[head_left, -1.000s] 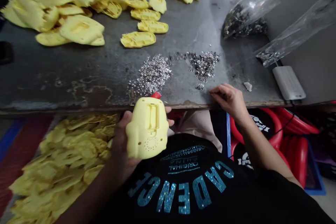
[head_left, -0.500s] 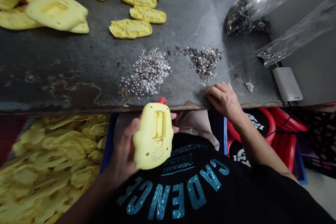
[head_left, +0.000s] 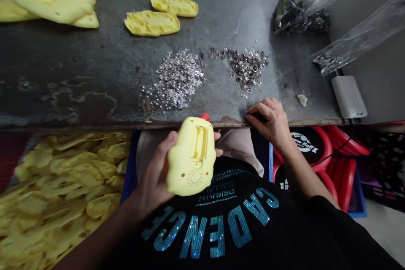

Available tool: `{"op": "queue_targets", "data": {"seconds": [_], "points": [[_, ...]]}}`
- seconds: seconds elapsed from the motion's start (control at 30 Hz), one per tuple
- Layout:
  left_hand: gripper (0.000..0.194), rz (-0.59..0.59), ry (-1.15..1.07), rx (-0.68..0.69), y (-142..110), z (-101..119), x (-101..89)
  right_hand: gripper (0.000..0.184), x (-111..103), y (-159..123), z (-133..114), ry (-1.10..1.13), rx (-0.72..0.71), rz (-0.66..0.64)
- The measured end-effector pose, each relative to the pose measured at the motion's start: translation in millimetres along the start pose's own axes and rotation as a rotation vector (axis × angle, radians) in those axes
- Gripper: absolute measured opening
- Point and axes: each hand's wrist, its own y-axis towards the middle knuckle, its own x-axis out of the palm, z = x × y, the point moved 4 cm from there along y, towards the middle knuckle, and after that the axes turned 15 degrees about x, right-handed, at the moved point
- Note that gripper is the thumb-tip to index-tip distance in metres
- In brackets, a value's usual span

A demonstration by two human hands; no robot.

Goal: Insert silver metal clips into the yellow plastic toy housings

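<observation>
The left hand is closed around a yellow plastic toy shell, held up just below the edge of the steel bench with its rectangular recess facing up (a red tab pokes out at its top). The right hand rests on the bench edge, fingers drawn together, though what they pinch is too small to tell, near a heap of loose silver rhinestones and a darker heap of rhinestones.
</observation>
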Motion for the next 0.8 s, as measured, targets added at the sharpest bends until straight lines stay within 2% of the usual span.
{"op": "queue_targets", "data": {"seconds": [0.13, 0.27, 0.43, 0.6, 0.73, 0.8], "points": [[0.066, -0.056, -0.027, -0.014, -0.2, -1.5, 8.1, 0.010, -10.0, -2.7, -12.9, 0.144, -0.046, -0.060], [0.071, -0.120, -0.084, -0.083, -3.2, -8.3, 9.0, 0.007, -28.0, -10.4, -52.4, 0.333, -0.196, -0.156], [0.062, -0.173, -0.091, -0.130, -11.4, -6.1, 16.4, 0.007, -32.5, -12.0, -94.7, 0.301, -0.378, -0.207], [0.064, -0.300, -0.097, -0.104, -16.8, 0.2, 22.5, 0.005, -29.2, -10.3, -104.1, 0.260, -0.453, -0.181], [0.066, -0.304, -0.073, -0.056, -17.9, -0.3, 21.1, 0.009, -29.0, -12.1, -108.4, 0.303, -0.493, -0.173], [0.063, -0.293, -0.039, 0.018, -18.3, -0.1, 19.1, 0.012, -29.4, -13.1, -110.9, 0.305, -0.525, -0.145]]}}
